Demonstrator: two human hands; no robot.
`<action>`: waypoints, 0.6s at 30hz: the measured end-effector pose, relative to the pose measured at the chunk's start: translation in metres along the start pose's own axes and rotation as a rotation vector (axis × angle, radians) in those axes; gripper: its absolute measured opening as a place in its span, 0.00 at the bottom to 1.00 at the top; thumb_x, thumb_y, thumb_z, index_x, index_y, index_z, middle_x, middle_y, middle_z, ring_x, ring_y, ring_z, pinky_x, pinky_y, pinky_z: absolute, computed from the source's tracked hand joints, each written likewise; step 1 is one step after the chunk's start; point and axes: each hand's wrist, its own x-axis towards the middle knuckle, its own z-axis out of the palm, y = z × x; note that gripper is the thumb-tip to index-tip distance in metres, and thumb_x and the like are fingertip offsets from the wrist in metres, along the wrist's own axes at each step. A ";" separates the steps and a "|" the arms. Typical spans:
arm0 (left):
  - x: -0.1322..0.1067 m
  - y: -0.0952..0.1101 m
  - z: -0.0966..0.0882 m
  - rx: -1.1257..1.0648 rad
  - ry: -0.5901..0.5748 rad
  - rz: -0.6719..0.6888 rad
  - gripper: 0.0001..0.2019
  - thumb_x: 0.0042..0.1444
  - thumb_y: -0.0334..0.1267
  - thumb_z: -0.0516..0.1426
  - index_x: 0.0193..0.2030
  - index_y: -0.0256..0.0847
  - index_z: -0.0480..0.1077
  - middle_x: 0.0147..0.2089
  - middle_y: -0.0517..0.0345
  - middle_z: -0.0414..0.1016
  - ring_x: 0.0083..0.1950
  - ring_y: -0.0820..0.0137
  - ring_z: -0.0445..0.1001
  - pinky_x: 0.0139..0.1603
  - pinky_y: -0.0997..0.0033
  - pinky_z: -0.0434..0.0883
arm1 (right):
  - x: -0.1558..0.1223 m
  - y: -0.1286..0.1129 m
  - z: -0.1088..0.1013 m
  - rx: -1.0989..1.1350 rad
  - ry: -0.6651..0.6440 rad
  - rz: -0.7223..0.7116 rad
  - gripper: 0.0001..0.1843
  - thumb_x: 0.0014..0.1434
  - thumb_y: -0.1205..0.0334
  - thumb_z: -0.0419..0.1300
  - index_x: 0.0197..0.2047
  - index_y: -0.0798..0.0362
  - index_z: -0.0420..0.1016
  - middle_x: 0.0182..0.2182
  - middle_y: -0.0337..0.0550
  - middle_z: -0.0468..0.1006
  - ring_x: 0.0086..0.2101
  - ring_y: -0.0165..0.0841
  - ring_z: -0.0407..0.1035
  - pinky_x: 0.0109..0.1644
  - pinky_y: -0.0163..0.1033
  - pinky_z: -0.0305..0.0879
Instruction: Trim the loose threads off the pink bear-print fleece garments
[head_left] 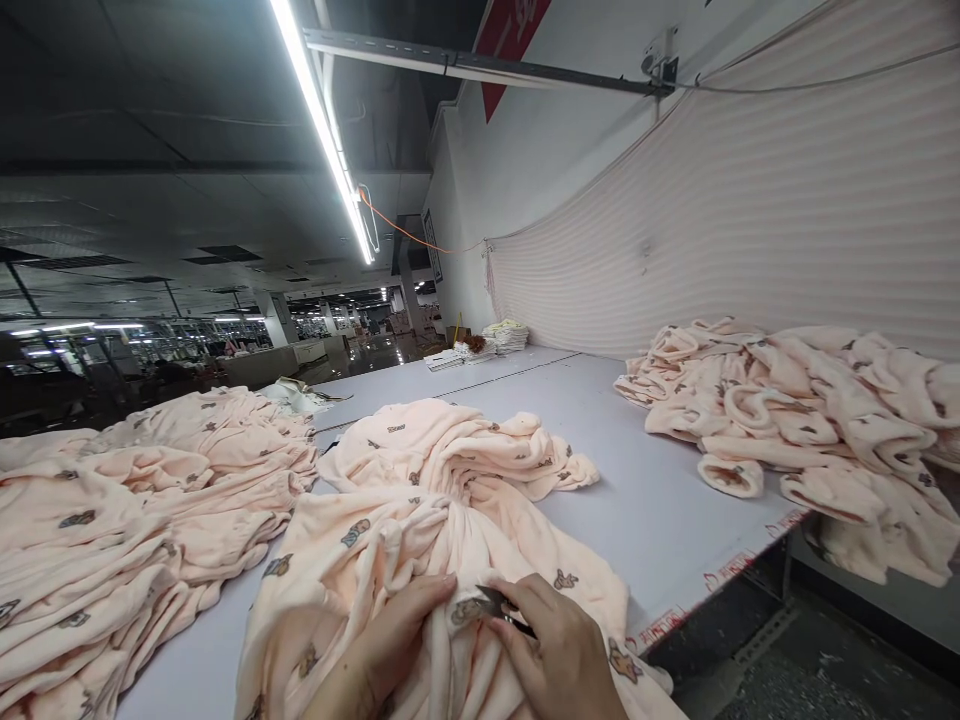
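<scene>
A pale peach fleece garment [420, 530] with small bear prints lies bunched on the grey table in front of me. My left hand [390, 645] pinches a fold of it near a bear print, fingers closed on the cloth. My right hand [559, 655] is closed around a small dark metal snipper [501, 603], whose tip touches the fabric right beside my left fingertips.
A heap of the same peach garments [127, 520] lies at the left, another pile [810, 420] at the right along a striped cloth wall. The table's edge [720, 575] runs at the right, with floor below. Folded stacks [502, 338] sit at the far end.
</scene>
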 end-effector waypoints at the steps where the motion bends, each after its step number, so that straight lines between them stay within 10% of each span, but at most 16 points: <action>1: 0.000 0.000 -0.001 0.002 -0.009 -0.001 0.14 0.52 0.44 0.57 0.34 0.34 0.78 0.34 0.47 0.81 0.44 0.54 0.76 0.51 0.58 0.68 | 0.000 -0.001 0.000 0.006 -0.002 0.012 0.14 0.59 0.62 0.56 0.48 0.44 0.74 0.35 0.39 0.78 0.36 0.36 0.73 0.38 0.35 0.64; 8: -0.004 0.012 0.003 0.150 -0.063 -0.004 0.12 0.50 0.42 0.59 0.36 0.36 0.76 0.33 0.52 0.79 0.43 0.58 0.74 0.50 0.62 0.65 | 0.005 -0.002 -0.002 0.176 -0.022 0.150 0.11 0.60 0.60 0.56 0.43 0.47 0.77 0.36 0.41 0.79 0.38 0.35 0.74 0.41 0.33 0.65; 14: -0.017 0.005 0.022 0.945 0.366 0.277 0.06 0.58 0.37 0.49 0.38 0.46 0.66 0.36 0.60 0.73 0.42 0.62 0.70 0.44 0.64 0.62 | 0.002 0.012 0.001 0.357 -0.068 0.286 0.06 0.56 0.61 0.58 0.35 0.52 0.74 0.32 0.39 0.76 0.34 0.34 0.69 0.38 0.33 0.63; 18: -0.018 -0.011 0.017 0.818 0.397 0.410 0.07 0.57 0.33 0.47 0.41 0.46 0.63 0.50 0.55 0.70 0.55 0.62 0.65 0.57 0.60 0.59 | 0.001 0.011 0.004 0.566 -0.167 0.303 0.09 0.57 0.59 0.56 0.28 0.53 0.70 0.25 0.36 0.71 0.30 0.32 0.67 0.34 0.32 0.61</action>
